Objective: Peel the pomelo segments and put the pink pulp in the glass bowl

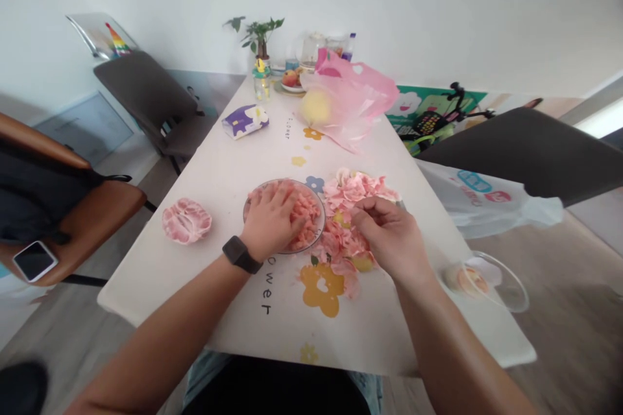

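My left hand [273,217], with a dark watch on its wrist, lies palm down over the plate [248,202], its fingers stretched out across the pieces of pink pomelo flesh [307,214]. Beside the plate, my right hand [387,230] hovers at the heap of pink pomelo peel and membrane [348,189]. Its thumb and fingers are pinched together; whatever they may hold is hidden. A peeled chunk of pomelo [187,221] sits on the table to the left of the plate.
Farther back stand a purple-and-white tissue pack [245,122], a pink plastic bag [360,100] with a yellow pomelo [315,107], a jar [261,84] and a potted plant [263,35]. A white bag [491,201] hangs at the right, above a bin [487,280].
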Demonstrator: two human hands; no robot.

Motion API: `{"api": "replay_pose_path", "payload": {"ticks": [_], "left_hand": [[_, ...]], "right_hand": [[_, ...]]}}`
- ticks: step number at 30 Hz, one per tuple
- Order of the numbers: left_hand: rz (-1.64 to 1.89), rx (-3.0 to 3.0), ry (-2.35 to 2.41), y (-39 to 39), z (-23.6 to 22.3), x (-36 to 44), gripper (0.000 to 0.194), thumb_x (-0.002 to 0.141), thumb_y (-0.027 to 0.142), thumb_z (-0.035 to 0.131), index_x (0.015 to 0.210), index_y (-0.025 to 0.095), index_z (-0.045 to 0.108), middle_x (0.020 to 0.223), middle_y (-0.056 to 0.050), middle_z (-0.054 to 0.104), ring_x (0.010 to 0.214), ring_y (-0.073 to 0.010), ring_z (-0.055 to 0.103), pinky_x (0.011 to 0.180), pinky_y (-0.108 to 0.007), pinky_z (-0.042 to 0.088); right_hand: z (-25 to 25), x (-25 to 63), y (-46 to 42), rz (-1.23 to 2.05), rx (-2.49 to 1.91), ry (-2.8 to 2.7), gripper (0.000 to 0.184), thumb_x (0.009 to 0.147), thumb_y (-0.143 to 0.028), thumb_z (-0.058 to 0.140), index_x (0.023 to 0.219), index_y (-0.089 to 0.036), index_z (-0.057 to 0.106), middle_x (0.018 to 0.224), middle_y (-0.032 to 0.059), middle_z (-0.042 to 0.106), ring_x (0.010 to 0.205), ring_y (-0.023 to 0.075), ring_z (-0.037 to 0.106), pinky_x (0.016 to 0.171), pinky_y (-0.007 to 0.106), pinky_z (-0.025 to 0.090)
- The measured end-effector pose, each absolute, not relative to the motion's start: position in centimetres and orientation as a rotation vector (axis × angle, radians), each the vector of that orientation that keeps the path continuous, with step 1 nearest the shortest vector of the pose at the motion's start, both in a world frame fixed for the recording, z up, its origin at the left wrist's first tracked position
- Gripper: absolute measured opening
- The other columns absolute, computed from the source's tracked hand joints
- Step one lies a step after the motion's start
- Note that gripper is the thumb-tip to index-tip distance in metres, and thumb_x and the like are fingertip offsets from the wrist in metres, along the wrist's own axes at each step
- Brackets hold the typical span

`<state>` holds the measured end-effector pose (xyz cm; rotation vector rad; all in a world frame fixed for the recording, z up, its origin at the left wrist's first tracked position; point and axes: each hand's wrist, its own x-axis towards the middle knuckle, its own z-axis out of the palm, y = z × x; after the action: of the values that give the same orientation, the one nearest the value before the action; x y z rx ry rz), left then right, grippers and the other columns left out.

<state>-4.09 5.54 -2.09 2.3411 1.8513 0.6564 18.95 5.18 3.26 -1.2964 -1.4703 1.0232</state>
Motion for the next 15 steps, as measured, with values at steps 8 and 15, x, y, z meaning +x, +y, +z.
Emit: {"api": "replay_pose_path", "payload": {"ticks": [8,15], "left_hand": [[0.526,2.255,1.96,7.3,-1.4,-4.4,0.061,0.103,0.049,0.05,0.151,0.012,0.056,0.157,-0.027,0.056,0.143,-0.0444,0.055,0.119,-0.066,0.038],[0.666,2.286,1.909,5.8,-1.7,-4.6,0.054,0.1,0.05,0.058,0.141,0.017,0.065,0.163,-0.024,0.051,0.148,-0.0454,0.049,0.123,-0.066,0.035]], "right_hand": [[3.9,19.6,4.6,1.015,-1.271,-1.485,0.019,0.082,-0.039,0.074,0.079,-0.021,0.067,0.063,-0.003,0.059,0.05,0.0107,0.047,0.047,0.024,0.035],[4.3,19.8,5.1,0.979,-1.307,-1.403,0.021,0.079,-0.04,0.075,0.079,-0.02,0.069,0.064,-0.0027,0.059,0.055,0.0118,0.048,0.051,0.025,0.036]]}}
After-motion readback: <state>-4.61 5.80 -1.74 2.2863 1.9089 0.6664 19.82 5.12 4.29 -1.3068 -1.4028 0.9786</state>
